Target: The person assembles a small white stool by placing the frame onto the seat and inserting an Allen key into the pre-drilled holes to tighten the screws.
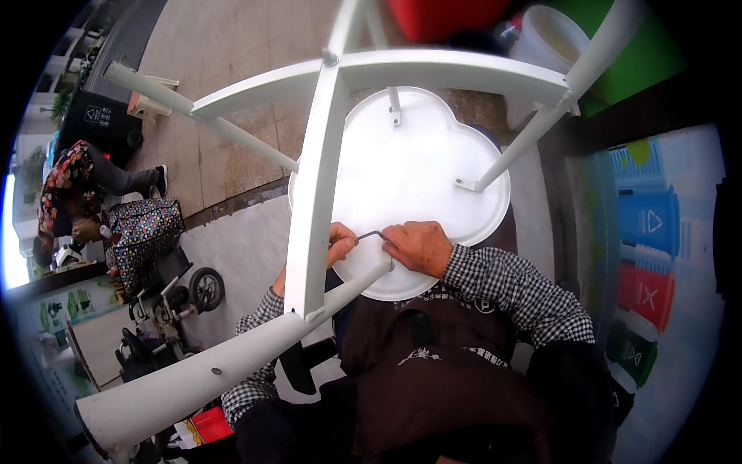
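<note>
A white stool lies upside down before me, its flower-shaped seat point(417, 155) facing up and its legs spreading toward me and away. My right hand point(420, 246) is closed at the near leg's flattened end, where it meets the seat. Between my two hands runs a thin dark hex key point(371, 233), bent at an angle. The fingers of my left hand point(341, 242) pinch its other end. A white cross brace point(317, 178) passes in front of my left wrist and hides part of it. The near leg point(209, 367) slants out toward the lower left. The fastener under my right fingers is hidden.
A person in a floral top point(73, 182) bends at the left beside a patterned bag point(147, 232). A wheeled cart point(174, 301) stands below them. Far right is a panel with pictured bins point(645, 224). A white bucket point(549, 37) and a red object point(448, 17) stand beyond the stool.
</note>
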`<state>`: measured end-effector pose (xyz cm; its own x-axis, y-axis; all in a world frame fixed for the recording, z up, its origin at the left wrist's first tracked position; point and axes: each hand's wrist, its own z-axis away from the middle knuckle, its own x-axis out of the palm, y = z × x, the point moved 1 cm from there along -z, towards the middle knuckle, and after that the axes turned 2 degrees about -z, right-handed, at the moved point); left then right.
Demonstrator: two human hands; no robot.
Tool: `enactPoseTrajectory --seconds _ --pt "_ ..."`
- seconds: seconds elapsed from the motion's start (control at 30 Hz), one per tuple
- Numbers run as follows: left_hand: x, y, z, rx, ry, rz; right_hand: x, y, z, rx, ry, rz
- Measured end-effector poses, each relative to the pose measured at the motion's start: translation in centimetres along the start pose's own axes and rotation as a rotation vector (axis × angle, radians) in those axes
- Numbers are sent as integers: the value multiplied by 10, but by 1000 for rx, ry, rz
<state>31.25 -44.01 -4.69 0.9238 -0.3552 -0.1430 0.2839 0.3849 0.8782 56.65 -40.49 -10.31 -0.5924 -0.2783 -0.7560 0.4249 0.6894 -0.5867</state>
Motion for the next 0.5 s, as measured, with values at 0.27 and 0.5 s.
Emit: enactPoseTrajectory --seconds 0.27,0.5 --pt "-9 11 -10 92 -123 -249 -2 3 0 12 -40 -65" --pt "21 8 -46 132 45 135 -5 -5 -10 1 -45 -111"
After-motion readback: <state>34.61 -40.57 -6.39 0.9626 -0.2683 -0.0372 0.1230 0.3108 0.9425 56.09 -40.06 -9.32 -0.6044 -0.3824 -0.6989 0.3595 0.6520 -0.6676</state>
